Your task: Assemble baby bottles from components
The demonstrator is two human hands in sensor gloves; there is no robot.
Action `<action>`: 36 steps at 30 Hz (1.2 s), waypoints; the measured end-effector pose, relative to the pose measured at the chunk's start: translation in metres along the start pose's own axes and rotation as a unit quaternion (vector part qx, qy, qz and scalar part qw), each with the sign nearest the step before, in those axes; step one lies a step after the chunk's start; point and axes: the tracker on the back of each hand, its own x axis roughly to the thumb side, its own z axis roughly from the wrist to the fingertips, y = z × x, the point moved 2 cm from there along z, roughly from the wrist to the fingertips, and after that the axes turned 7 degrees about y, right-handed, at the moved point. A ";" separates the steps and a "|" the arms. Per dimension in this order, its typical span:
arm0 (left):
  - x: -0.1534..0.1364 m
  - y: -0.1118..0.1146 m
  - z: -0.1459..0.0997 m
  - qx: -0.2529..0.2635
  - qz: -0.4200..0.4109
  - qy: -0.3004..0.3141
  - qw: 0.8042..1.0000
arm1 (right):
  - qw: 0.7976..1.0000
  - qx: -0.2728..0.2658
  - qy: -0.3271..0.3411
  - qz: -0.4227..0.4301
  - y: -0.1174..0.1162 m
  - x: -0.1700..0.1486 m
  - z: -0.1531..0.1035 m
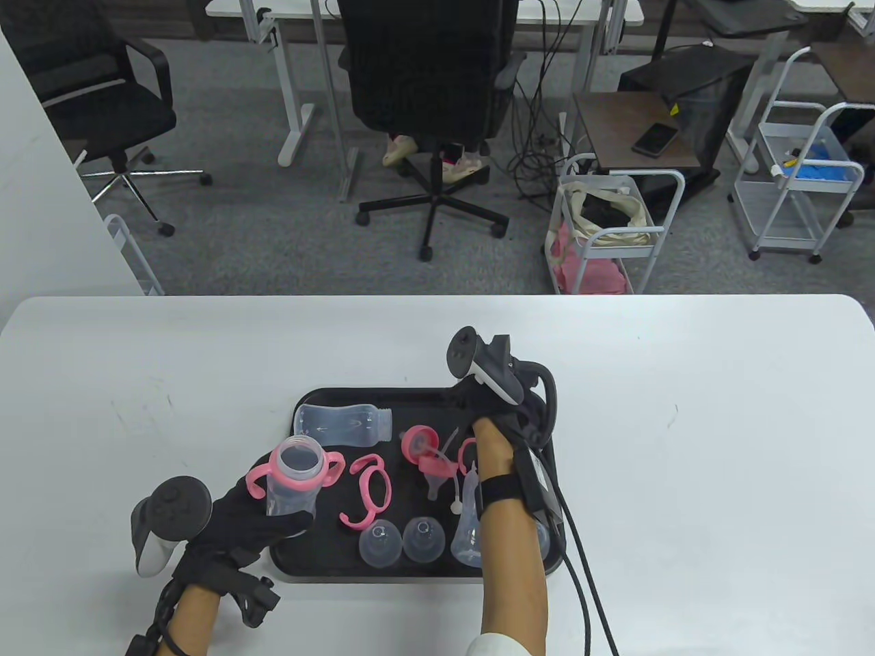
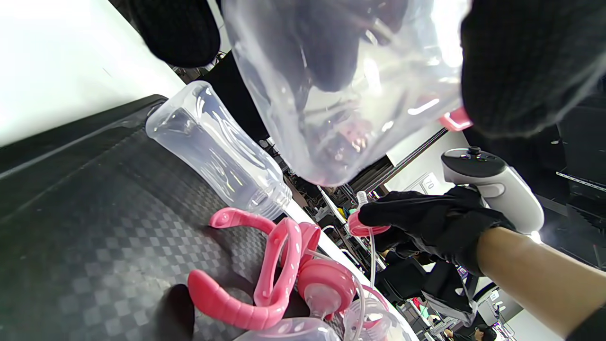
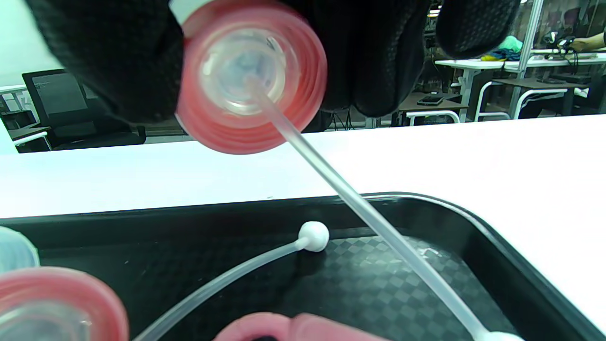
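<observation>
The left hand (image 1: 256, 523) has its grip curled round a clear plastic bottle with a pink handle collar (image 1: 295, 478), holding it upright above the 8 o'clock corner of the black tray (image 1: 321, 577) on the white table (image 1: 683, 444). The right hand (image 2: 426, 222), toward the tray's 2 o'clock side, pinches a pink screw cap with a translucent straw (image 3: 251, 78). A second clear bottle (image 1: 345, 424) lies at the tray's 11 o'clock, and a loose pink handle ring (image 1: 369, 488) lies near the middle.
</observation>
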 end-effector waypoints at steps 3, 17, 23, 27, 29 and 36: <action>0.001 0.000 0.000 -0.001 0.001 0.003 1.000 | 1.000 -0.015 0.002 0.009 0.004 -0.004 -0.005; 0.003 -0.001 -0.004 0.004 -0.009 0.016 1.000 | 0.978 -0.089 -0.024 0.185 0.033 -0.042 -0.046; 0.004 0.000 -0.005 0.003 -0.013 0.017 1.000 | 0.953 -0.122 -0.023 0.275 0.050 -0.059 -0.072; 0.005 0.003 -0.004 -0.003 -0.011 0.020 1.000 | 0.936 -0.143 -0.009 0.322 0.062 -0.065 -0.089; 0.005 0.005 -0.004 -0.008 -0.008 0.021 1.000 | 0.922 -0.148 0.006 0.357 0.068 -0.067 -0.098; 0.012 0.016 0.000 -0.033 0.010 0.031 0.999 | 0.862 -0.164 0.071 0.474 0.086 -0.069 -0.129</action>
